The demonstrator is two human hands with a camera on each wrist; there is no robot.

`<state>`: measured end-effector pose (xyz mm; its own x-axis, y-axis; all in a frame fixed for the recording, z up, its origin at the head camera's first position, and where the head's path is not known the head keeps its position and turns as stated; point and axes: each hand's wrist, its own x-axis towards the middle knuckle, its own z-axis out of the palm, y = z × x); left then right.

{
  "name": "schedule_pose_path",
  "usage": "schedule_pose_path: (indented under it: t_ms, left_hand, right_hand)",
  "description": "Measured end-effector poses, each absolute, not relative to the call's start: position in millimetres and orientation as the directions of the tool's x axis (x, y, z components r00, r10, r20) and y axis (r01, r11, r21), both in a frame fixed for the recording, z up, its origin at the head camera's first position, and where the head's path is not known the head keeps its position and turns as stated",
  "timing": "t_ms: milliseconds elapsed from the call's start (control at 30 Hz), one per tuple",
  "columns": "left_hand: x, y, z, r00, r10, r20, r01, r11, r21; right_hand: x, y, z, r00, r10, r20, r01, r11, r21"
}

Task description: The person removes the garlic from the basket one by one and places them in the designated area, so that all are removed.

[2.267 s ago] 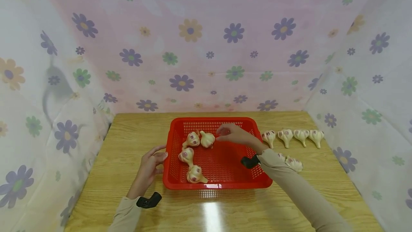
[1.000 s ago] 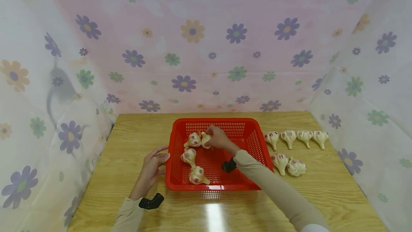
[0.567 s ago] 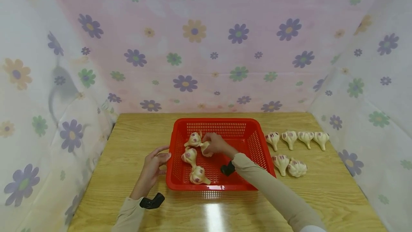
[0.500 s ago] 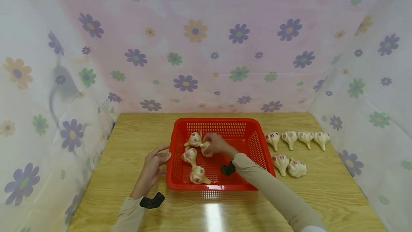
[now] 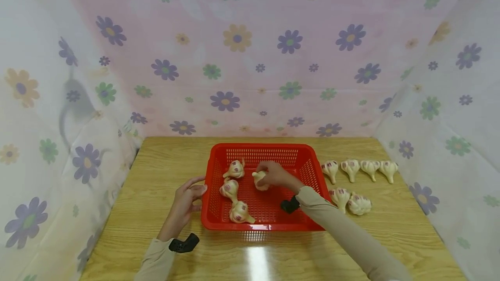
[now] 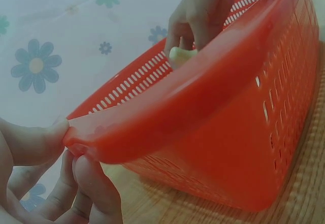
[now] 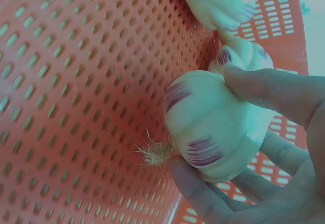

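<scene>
Right hand [image 5: 276, 175] pinches garlic bulb [image 7: 216, 125], thumb against fingers, inside red basket [image 5: 265, 227]. Head view: stem points left and slightly away, long axis slanted. Left hand [image 5: 184, 197] pinches basket's left rim.

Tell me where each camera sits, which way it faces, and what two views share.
Head: on the person's head, facing forward and down at the red basket and garlic bulbs; left hand, right hand and sleeves show.
Left wrist: on that wrist, facing the left hand pinching the basket's rim; the right hand shows beyond.
Right wrist: on that wrist, facing into the basket at the held bulb; only the right hand shows.
Shared: head and left wrist both show both hands and the rim.
</scene>
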<state>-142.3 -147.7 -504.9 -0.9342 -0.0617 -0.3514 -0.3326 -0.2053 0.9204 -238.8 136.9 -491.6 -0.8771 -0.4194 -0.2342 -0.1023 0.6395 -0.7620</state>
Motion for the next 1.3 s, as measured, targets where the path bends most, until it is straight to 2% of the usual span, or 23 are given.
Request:
schedule_pose_path:
  t_ms: [400, 900, 1300]
  left_hand:
    - [-143.4, -146.7, -502.9, -0.930, -0.045, -0.365, -0.346, -0.229, 0.910]
    - [-144.9, -147.8, -502.7, -0.919, -0.061, -0.389, -0.368, -0.213, 0.905]
    - [-143.7, -147.8, -502.3, -0.930, -0.043, -0.364, -0.348, -0.212, 0.913]
  right_hand:
    - [-240.2, 164.6, -474.5, -0.879, -0.423, -0.221, -0.105, 0.623, -0.775]
    - [-237.2, 200.1, -438.0, -0.872, -0.465, -0.156, -0.199, 0.626, -0.754]
    - [-231.4, 223.5, -429.7, -0.866, -0.482, -0.131, -0.213, 0.592, -0.777]
